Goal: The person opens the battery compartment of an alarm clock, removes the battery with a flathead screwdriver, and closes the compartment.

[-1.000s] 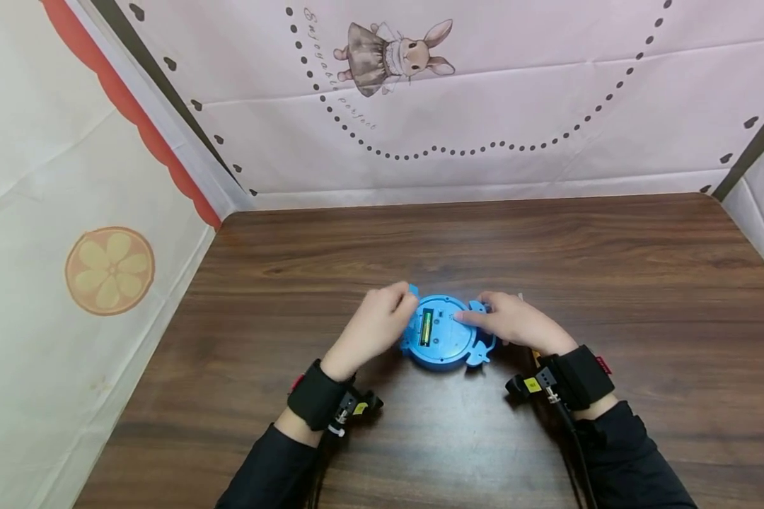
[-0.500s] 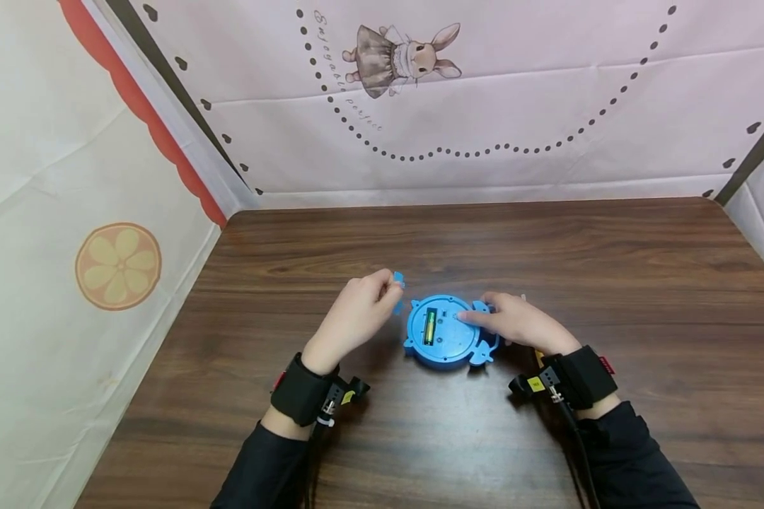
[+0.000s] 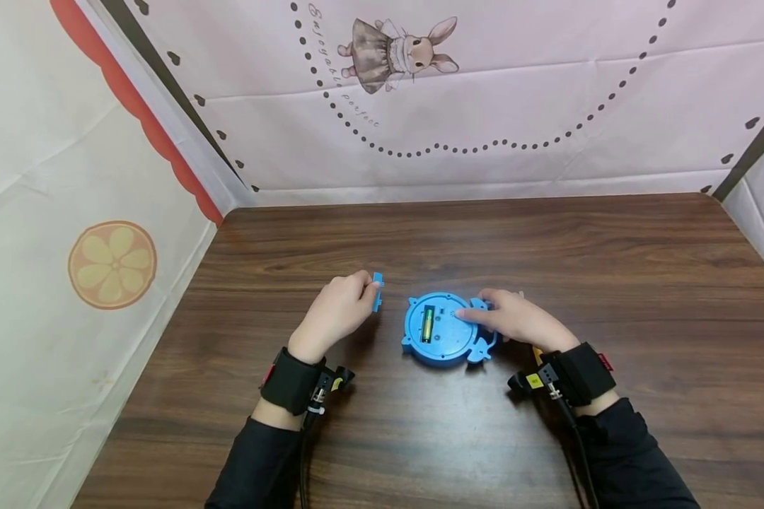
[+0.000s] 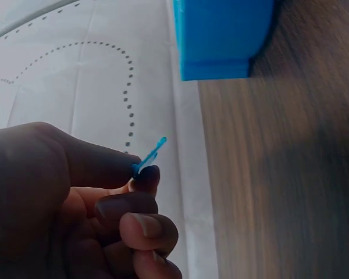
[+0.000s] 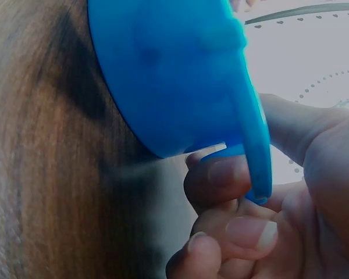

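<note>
A round blue plastic device, which looks like a small alarm clock, lies back side up on the table. Its open battery compartment shows one battery inside. My right hand grips the device's right side, the thumb on its back and fingers curled round a projecting part, as the right wrist view shows. To the left, above the table, my left hand pinches a thin blue battery cover between thumb and forefinger, apart from the device. The left wrist view shows that cover nearly edge-on.
The brown wooden table extends around both hands. A pale printed cloth hangs behind its far edge, another cloth on the left. Each wrist wears a black strap with a camera and cable.
My left hand has moved left with the battery cover, away from the device, so the gap between them has grown. The right hand and the device have stayed in place.
</note>
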Action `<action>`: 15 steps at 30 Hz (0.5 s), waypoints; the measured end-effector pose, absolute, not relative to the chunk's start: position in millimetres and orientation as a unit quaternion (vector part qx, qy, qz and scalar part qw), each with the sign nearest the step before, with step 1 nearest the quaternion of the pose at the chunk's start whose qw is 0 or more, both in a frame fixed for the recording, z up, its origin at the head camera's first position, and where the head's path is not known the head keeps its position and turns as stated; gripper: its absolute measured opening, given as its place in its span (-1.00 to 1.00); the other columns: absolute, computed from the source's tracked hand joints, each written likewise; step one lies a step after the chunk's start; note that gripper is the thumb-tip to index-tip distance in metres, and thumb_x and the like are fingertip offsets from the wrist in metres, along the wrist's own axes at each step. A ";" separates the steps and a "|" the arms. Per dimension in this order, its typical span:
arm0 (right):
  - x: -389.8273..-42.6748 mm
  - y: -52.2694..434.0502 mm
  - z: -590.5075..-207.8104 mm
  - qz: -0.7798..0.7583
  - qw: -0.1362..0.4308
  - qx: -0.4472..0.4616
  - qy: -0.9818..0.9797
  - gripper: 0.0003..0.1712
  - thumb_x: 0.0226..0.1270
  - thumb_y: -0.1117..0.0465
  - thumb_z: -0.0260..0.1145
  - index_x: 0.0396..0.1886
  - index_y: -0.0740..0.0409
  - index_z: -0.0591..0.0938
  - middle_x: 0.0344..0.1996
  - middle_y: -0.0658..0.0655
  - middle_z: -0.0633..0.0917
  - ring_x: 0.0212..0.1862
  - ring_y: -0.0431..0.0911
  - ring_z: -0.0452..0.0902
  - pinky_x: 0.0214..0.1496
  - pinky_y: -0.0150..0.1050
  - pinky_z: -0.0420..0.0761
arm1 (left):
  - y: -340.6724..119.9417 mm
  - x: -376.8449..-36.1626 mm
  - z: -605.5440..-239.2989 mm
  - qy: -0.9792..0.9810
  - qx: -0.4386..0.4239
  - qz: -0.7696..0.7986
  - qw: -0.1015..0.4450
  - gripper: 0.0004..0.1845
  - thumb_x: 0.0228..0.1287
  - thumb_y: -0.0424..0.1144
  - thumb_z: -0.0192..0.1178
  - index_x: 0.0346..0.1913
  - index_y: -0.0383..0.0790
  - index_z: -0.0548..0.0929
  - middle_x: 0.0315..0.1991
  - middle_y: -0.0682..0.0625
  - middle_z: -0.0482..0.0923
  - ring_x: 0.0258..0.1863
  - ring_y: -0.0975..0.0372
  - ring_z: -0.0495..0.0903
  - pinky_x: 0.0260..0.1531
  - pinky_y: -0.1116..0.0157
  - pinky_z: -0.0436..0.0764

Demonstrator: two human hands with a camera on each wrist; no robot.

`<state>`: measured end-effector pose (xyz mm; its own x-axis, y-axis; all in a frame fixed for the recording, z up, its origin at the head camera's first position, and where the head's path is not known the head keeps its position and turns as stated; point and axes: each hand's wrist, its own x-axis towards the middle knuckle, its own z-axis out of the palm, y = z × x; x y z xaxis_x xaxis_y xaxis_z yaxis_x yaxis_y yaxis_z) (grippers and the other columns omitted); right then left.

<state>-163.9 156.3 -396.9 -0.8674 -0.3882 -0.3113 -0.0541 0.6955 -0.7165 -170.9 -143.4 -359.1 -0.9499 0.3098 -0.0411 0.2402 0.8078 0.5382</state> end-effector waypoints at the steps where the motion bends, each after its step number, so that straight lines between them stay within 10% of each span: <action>1: -164.2 156.1 -397.0 -0.370 0.225 -0.124 0.893 -0.09 0.48 -0.25 0.18 0.44 0.43 0.31 -0.59 0.05 0.46 -0.58 -0.07 0.43 -0.47 -0.21 0.43 | -144.3 -171.9 -361.4 0.949 0.143 0.273 0.069 -0.68 0.61 -0.18 -0.04 -0.38 -0.22 0.46 -0.62 0.00 0.29 -0.69 0.21 0.24 -0.62 0.31 0.23; 15: -164.6 157.0 -397.0 -0.356 0.224 -0.128 0.898 -0.06 0.47 -0.28 0.16 0.45 0.43 0.30 -0.43 0.12 0.56 -0.50 -0.06 0.47 -0.43 -0.20 0.44 | -142.2 -182.2 -390.6 0.972 0.103 0.188 0.093 -0.70 0.62 -0.22 -0.10 -0.22 -0.35 0.54 -0.61 -0.03 0.30 -0.70 0.20 0.28 -0.65 0.32 0.26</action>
<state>-164.6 157.0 -397.0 -0.8671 -0.3891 -0.3109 -0.0708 0.7141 -0.6964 -182.2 -142.2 -390.6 -0.9619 0.2341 -0.1414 0.1646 0.9083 0.3846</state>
